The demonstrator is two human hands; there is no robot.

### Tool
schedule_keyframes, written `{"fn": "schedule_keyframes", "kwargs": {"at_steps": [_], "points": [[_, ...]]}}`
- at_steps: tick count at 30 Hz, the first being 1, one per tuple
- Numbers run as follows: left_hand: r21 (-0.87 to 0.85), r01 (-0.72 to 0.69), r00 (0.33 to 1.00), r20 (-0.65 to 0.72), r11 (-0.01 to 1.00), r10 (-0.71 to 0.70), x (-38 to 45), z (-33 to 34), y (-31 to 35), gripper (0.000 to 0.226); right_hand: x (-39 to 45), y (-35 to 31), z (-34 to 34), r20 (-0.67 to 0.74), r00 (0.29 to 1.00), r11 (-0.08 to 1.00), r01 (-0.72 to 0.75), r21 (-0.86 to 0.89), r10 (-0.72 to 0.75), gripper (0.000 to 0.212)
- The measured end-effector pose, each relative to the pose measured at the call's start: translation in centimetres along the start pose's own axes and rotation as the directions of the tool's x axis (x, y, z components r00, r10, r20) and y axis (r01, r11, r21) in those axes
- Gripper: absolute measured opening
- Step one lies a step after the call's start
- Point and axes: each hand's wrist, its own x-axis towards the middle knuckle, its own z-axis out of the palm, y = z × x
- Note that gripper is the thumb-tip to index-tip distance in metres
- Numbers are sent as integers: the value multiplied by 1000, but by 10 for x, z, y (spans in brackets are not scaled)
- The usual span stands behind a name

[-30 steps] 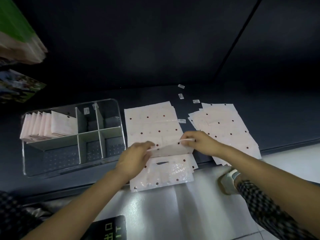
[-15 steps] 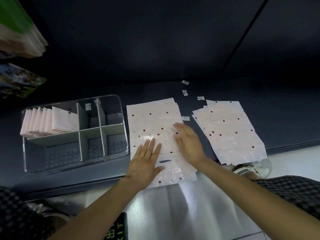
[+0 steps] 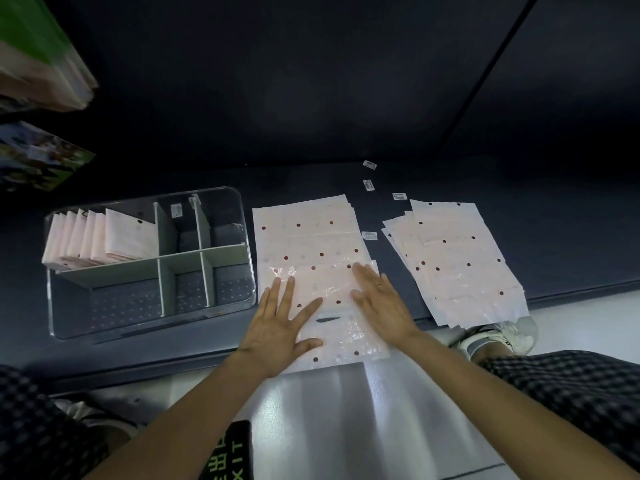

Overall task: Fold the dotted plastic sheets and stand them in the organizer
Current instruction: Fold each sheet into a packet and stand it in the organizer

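A pale pink dotted plastic sheet [image 3: 308, 237] lies on top of a small stack in the middle of the dark shelf, its near part folded over. My left hand [image 3: 282, 323] lies flat on the fold, fingers spread. My right hand [image 3: 381, 303] presses flat on the right side of the same fold. A second fanned stack of dotted sheets [image 3: 457, 261] lies to the right. The clear organizer [image 3: 145, 320] stands at the left, with several folded sheets [image 3: 104, 240] standing in its back left compartment.
Small white label stickers [image 3: 369, 185] lie on the shelf behind the sheets. The shelf's front edge [image 3: 571, 294] runs below the stacks, with pale floor and a shoe [image 3: 502, 337] beneath. Packaged goods [image 3: 38, 57] hang at the upper left.
Both hands pinched the sheet's near edge a second ago, brought it over, and now lie flat on the fold. Since half a second ago they have barely shifted.
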Motion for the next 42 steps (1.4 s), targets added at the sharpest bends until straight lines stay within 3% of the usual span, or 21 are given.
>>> {"fn": "schedule_keyframes", "kwargs": {"at_steps": [5,7,12,14,17,22,28,31,33,38,42], "points": [[-62,30,999,-8,998,-31,-4,-2,-5,81,-7,26,-25,112,990,992,95,-83,-86,68],[-80,41,999,3,996,-41,-4,-4,-3,79,-6,29,-32,120,984,975,152,-163,-133,62],[-122,72,997,51,990,-66,-1,-11,-1,73,0,32,-40,139,950,809,312,-498,-280,53],[-140,96,994,70,985,-87,1,-15,0,64,0,28,-49,84,896,734,408,-543,-437,46],[-108,95,995,-5,990,-96,1,-19,8,57,-6,18,-60,5,753,632,556,-540,-658,29],[-180,12,980,-191,984,-47,-13,-16,33,57,-36,-8,-57,14,617,545,704,-455,-786,4],[-369,-29,960,-270,929,-77,-40,-5,50,48,-68,-48,-19,77,685,614,692,-379,-724,22],[-342,-84,914,-400,936,-64,-48,-1,48,54,-72,-41,-11,297,772,707,635,-312,-562,67],[-342,-120,917,-398,932,-28,-50,0,45,52,-72,-29,-14,458,781,792,566,-228,-426,88],[-554,-121,956,-287,823,-53,-50,8,34,45,-56,-11,-14,383,852,871,452,-193,-357,73],[-752,-52,934,-269,657,-234,-51,1,33,33,-39,-22,-4,203,950,971,232,56,-239,58]]}}
